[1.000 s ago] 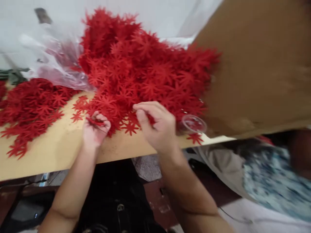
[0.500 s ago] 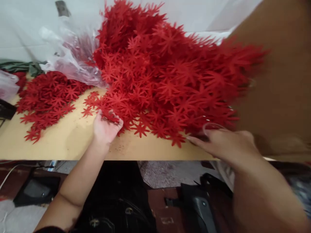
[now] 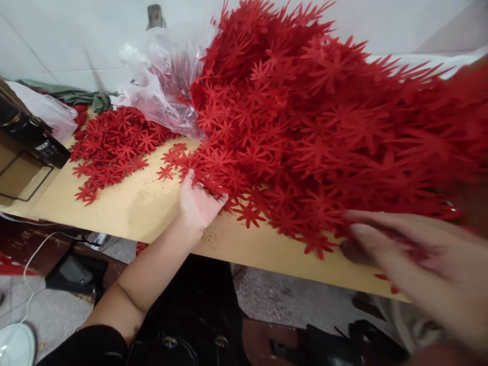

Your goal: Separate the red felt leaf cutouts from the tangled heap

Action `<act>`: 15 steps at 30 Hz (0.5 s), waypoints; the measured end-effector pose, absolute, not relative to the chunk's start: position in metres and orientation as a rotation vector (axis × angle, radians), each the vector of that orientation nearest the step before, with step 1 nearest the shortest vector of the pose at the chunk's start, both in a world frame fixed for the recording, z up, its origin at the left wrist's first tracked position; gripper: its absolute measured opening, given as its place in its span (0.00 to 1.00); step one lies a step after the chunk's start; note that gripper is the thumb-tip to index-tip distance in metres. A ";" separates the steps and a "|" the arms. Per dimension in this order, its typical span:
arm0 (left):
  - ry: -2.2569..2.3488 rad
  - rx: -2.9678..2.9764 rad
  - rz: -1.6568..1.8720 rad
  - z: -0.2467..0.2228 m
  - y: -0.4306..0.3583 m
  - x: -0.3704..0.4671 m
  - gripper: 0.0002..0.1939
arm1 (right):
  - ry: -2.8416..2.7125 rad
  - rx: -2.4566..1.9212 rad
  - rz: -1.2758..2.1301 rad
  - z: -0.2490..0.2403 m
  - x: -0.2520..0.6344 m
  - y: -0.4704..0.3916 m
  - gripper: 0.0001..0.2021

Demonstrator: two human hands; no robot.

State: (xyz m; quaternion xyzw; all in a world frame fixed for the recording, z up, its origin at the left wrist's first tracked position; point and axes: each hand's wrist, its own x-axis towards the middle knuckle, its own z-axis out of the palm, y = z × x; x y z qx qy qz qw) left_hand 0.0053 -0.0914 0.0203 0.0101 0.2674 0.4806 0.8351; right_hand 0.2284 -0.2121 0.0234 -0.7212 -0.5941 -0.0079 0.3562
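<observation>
Head camera view, starting at the far left: a white round thing (image 3: 17, 343) stands on the floor with a pale cord (image 3: 36, 251) rising from it. Above, a cardboard box (image 3: 15, 175) sits at the end of the table (image 3: 152, 218), and a black bottle (image 3: 32, 137) with white lettering leans across it at a slant. A white plastic bag (image 3: 49, 112) bulges just behind the bottle. Next to it, a rumpled green cloth (image 3: 102, 101) lies along the foot of the wall (image 3: 95, 35).

In front of the cloth is the smaller heap of leaves (image 3: 118, 145), dark red, spread on the table. A clear plastic bag (image 3: 152, 104), crumpled, lies between that heap and the bigger one.

The left hand (image 3: 200, 206) rests at the near left edge of the bigger heap, palm up, fingers loosely curled among leaves; whether it grips one I cannot tell. Bright red, the bigger heap of leaves (image 3: 305, 127) covers the middle and right of the table, piled high towards the back, with leaf tips near the front edge.

At far right, the right hand (image 3: 430, 259) is blurred, thumb and forefinger narrow together beside the heap's front; I cannot tell whether they hold anything.
</observation>
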 end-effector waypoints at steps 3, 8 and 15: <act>0.600 0.008 1.000 0.020 -0.096 0.009 0.19 | -1.898 -1.447 0.032 0.022 0.143 -0.193 0.19; 0.753 -0.064 1.007 0.029 -0.097 -0.005 0.21 | -2.073 -1.271 0.081 -0.010 0.056 -0.169 0.30; 0.607 -0.042 1.003 0.034 -0.092 -0.027 0.24 | -2.047 -1.150 0.217 0.008 0.096 -0.181 0.22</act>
